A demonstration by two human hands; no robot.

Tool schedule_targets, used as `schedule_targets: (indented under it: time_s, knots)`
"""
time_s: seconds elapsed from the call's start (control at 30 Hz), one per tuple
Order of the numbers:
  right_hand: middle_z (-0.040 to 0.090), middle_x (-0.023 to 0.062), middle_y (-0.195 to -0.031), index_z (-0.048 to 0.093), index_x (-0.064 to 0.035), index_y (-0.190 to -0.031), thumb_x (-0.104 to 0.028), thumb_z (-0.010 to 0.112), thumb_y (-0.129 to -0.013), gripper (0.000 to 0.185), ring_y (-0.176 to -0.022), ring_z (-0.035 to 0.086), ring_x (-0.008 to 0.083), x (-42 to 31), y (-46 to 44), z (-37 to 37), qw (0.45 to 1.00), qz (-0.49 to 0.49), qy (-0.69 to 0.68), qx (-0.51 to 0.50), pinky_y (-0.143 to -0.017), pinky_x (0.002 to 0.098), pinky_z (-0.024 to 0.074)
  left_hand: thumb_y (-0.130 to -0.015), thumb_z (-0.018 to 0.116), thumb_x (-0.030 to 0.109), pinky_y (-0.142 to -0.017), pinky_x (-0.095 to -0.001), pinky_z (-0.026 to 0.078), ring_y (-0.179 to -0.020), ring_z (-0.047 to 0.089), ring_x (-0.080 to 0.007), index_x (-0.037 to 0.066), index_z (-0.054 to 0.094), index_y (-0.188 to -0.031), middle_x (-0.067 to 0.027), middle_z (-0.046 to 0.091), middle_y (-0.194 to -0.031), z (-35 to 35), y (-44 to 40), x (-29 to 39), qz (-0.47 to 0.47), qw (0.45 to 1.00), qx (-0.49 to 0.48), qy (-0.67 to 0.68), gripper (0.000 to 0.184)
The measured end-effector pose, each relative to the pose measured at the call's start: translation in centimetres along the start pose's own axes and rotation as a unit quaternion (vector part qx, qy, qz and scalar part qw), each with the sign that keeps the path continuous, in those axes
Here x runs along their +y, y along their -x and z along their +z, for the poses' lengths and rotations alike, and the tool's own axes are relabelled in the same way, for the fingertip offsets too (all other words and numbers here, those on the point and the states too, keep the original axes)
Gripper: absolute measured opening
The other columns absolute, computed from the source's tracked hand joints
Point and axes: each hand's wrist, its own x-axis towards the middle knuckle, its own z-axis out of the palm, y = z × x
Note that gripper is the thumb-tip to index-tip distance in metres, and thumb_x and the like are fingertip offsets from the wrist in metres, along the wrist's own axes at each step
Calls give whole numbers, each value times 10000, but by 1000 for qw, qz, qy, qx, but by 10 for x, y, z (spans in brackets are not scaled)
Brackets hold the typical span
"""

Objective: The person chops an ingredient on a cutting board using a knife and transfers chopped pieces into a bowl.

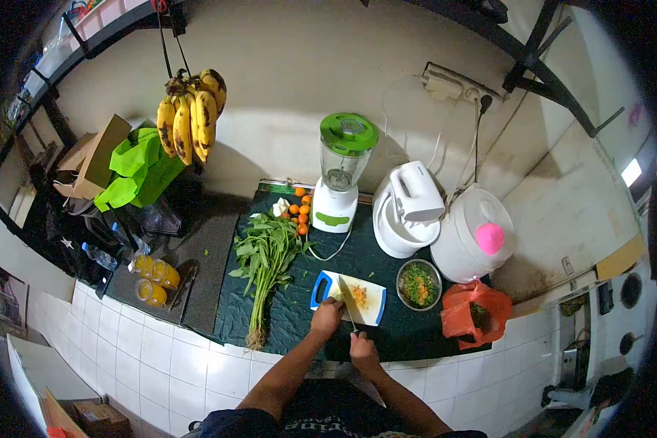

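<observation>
A white cutting board with a blue edge (pixel 372 312) lies near the counter's front. On it is a small heap of chopped orange pieces (pixel 359 296), possibly carrot. My right hand (pixel 364 351) is closed around the handle of a knife (pixel 348 306), whose blade slants across the board, left of the heap. My left hand (pixel 327 315) rests with curled fingers on the board's left part, close beside the blade; whatever sits under those fingers is hidden. Right of the board stands a metal bowl (pixel 419 285) of chopped greens and orange bits.
Leafy greens with roots (pixel 266 255) lie on the left, near several small orange fruits (pixel 303 209). Behind are a blender (pixel 335 197), a stand mixer (pixel 408 212) and a white rice cooker (pixel 467 233). An orange plastic bag (pixel 476 314) is at right. Bananas (pixel 190 120) hang above.
</observation>
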Motion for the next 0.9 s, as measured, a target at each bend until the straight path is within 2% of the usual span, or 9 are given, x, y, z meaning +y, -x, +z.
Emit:
schedule_targets:
  time_s: [0.07,0.17,0.27,0.4,0.5,0.6,0.7,0.77,0.9]
  knots:
    - [655,310,-829,573,15,-1020,-447,426,-998,485,-793,653,482,-13,-12,-18,995,68,-67,-10,-686,580,527,-833,624,143,-761,-473,533,-870,639,-376,25,694,-938,-180,629,-917,4,-2,-4,4,1000,-3,-10,173]
    - [651,318,-837,572,41,-1027,-427,409,-1008,496,-814,646,490,-31,-19,-37,992,83,-91,-7,-718,588,518,-829,626,138,-762,-474,534,-868,640,-378,12,693,-915,-183,631,-923,13,-4,-19,22,1000,-2,-18,167]
    - [644,335,-870,572,85,-1056,-376,375,-1025,502,-856,623,508,-44,-18,-51,994,48,-88,-46,-802,564,494,-825,630,130,-758,-474,535,-862,641,-382,6,691,-893,-184,632,-922,7,-6,-11,18,999,-19,-32,154]
    - [647,334,-884,578,74,-1043,-374,369,-1026,495,-857,626,504,-48,-20,-52,994,31,-99,-32,-795,561,499,-826,612,143,-761,-488,518,-849,627,-412,23,676,-894,-198,632,-927,12,-5,-17,10,1000,-11,-9,152]
    - [645,339,-887,571,85,-1058,-374,373,-1024,502,-861,629,502,-47,-22,-50,993,39,-93,-54,-798,563,498,-815,639,132,-751,-477,536,-863,641,-384,25,688,-900,-179,634,-914,13,-7,-17,-6,999,-17,-48,145]
    - [648,312,-819,564,71,-1011,-350,413,-1019,448,-792,635,493,-35,-12,-35,996,30,-81,-29,-731,556,511,-830,635,151,-748,-482,532,-859,640,-390,35,685,-919,-181,634,-914,11,-7,-17,16,999,-23,-46,154]
    - [641,273,-740,549,47,-938,-323,455,-1011,389,-708,632,478,-9,6,-17,995,-58,-56,51,-644,542,513,-837,632,158,-746,-486,527,-852,639,-396,36,678,-934,-187,637,-902,13,-7,-20,16,1000,8,-1,163]
    - [624,240,-677,526,25,-870,-304,485,-1003,358,-638,619,465,5,10,-6,999,-3,-32,0,-582,528,505,-837,631,159,-743,-488,525,-848,640,-398,36,679,-932,-192,640,-900,8,-5,-13,14,1000,10,5,163]
    - [631,276,-719,545,58,-924,-325,447,-1015,406,-687,626,476,-21,-5,-36,997,45,-59,1,-627,539,509,-784,661,139,-807,-471,525,-898,642,-407,22,696,-1024,-219,663,-970,11,-8,-22,-15,999,-38,-13,269]
